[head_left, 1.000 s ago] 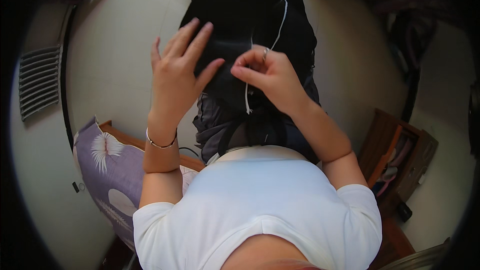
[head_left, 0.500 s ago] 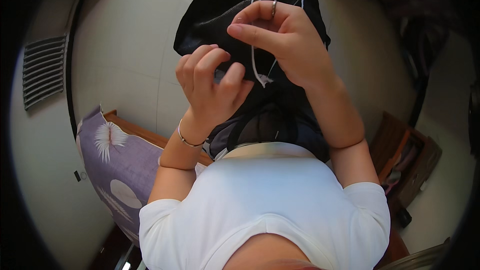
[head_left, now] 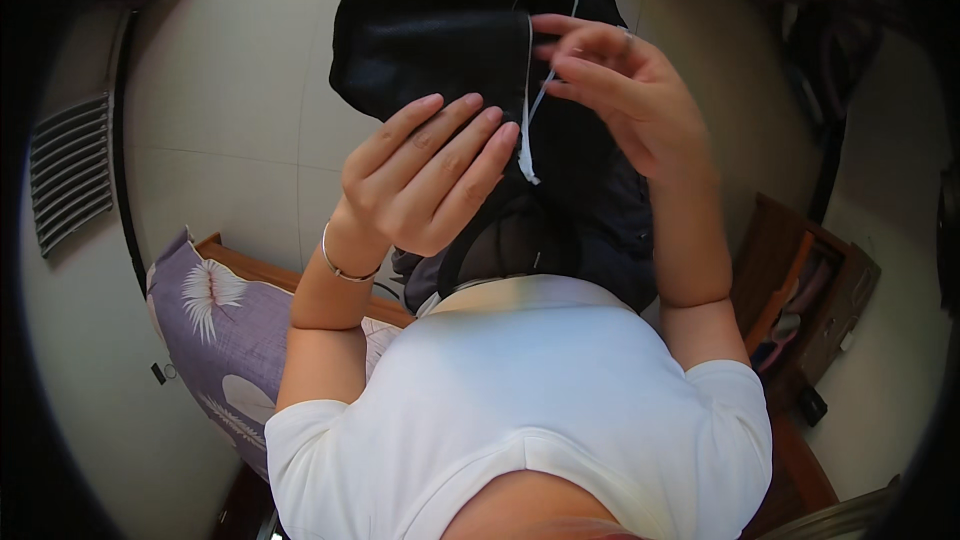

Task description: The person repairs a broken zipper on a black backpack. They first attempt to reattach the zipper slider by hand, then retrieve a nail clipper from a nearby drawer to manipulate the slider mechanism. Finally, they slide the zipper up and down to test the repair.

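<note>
Black, slightly shiny cloth (head_left: 430, 55) lies over my lap, with a thin white strip (head_left: 526, 140) along its edge that ends in a frayed tip. My left hand (head_left: 425, 175) rests at the cloth's near side, its fingers stretched out flat and side by side; a bracelet circles the wrist. To the right, my right hand (head_left: 630, 90), with a ring on one finger, is at the white-edged side. Its index finger reaches to the cloth edge while the thumb and other fingers are curled together. Whatever they hold is too small or blurred to make out.
A purple patterned cover (head_left: 230, 310) drapes over wooden furniture at the left. An open wooden drawer (head_left: 800, 290) stands at the right with things inside. Pale floor tiles (head_left: 240, 70) lie beyond, and a slatted vent (head_left: 72, 175) is on the left wall.
My left hand has gone from curled fingers to lying flat against the cloth. My right hand has shifted right, its index finger stretching to the edge. The cloth's surface now lies smoother.
</note>
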Available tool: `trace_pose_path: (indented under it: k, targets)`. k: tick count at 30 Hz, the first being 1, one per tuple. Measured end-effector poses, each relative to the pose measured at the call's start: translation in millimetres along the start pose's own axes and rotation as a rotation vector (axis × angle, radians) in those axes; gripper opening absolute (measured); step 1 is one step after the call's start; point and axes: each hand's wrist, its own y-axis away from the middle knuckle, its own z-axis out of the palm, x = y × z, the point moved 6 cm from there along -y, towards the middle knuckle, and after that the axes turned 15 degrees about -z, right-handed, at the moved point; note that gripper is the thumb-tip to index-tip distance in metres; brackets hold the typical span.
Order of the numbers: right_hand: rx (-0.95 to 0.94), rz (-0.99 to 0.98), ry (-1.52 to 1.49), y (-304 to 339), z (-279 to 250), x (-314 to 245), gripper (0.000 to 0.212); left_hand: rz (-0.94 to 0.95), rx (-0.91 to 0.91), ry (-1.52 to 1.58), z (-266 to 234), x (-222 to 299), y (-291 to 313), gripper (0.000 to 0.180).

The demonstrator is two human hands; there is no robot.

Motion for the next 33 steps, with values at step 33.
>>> trace_pose_path:
  k: [33]
  targets:
    - [-0.069, 0.199, -0.292, 46, 23, 7, 0.014, -0.251, 0.039, 0.236, 0, 10, 0, 0.014]
